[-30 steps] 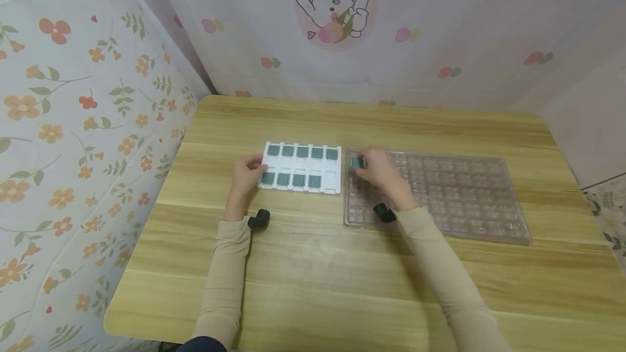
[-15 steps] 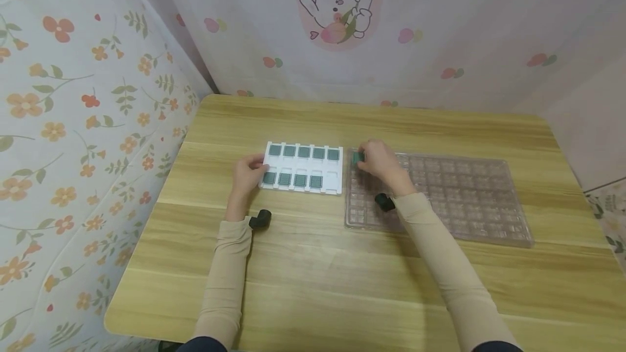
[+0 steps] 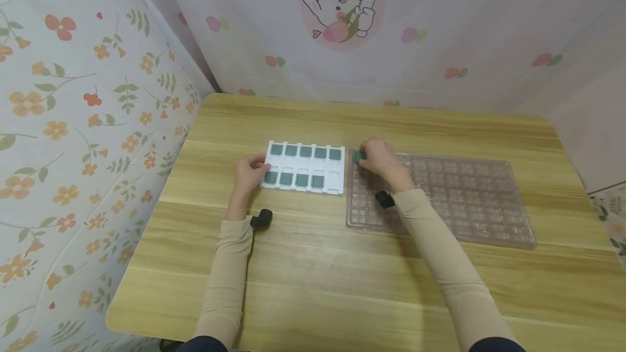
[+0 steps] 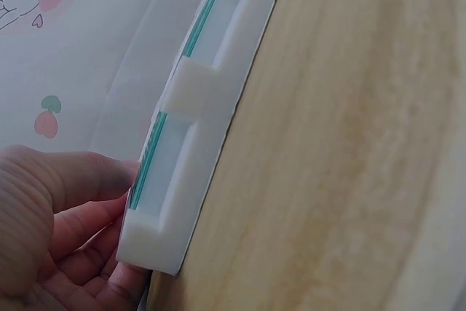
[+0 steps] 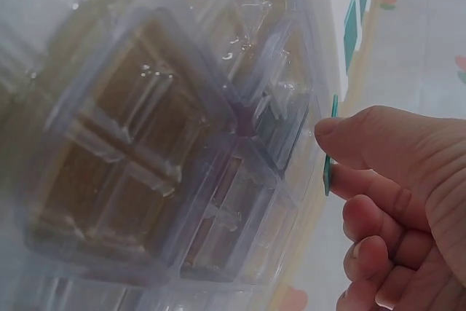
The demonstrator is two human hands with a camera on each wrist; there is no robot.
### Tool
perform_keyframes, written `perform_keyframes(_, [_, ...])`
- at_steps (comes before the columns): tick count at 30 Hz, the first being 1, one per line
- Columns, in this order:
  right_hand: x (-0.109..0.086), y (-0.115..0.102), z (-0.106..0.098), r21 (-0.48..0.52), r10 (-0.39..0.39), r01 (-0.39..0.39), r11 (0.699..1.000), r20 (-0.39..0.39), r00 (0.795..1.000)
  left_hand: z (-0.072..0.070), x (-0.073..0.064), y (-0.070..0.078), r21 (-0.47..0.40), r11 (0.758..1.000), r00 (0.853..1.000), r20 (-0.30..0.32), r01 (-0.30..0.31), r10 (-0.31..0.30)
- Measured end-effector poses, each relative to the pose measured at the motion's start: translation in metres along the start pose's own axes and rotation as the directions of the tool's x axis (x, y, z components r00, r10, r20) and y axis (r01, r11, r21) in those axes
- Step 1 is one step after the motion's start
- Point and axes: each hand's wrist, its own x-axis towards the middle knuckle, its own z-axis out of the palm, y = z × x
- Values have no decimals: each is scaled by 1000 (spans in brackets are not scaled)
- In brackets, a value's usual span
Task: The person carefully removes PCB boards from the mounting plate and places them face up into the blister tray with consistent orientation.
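My left hand (image 3: 248, 174) pinches the left end of a white tray (image 3: 303, 164), thumb at the top edge and fingers at the side. Small green circuit boards (image 3: 318, 181) fill the tray's two rows, except for a bare slot (image 3: 332, 182) at the near right. In the right wrist view, one thin green board (image 5: 328, 174) stands edge-on between the thumb and forefinger of my right hand (image 5: 408, 191). The head view places that hand over the far left corner of a clear plastic tray (image 3: 467, 200), whose moulded compartments are partly hidden by the arm.
Both trays lie side by side on a wood-grain table (image 3: 313, 281), with a narrow gap between them. A patterned curtain (image 3: 235, 26) hangs behind the table and another (image 3: 63, 151) at the left. Black wrist cameras (image 3: 261, 219) jut out from the sleeves.
Over the last second my right hand has shifted slightly away from me with the green board, toward the clear tray's far left corner. My left hand keeps its hold on the white tray.
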Motion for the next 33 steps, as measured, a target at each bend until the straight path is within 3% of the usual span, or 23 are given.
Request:
perform_keyframes(23, [3,4,2,13,12,-12,1000,14,1000,0,1,-2,13,1000,1000,18,-2,2])
perform_keyframes(33, [3,4,4,-5,1,-1,1000,-4,1000,1,2,-5,-30,999,1000,9,-18,18])
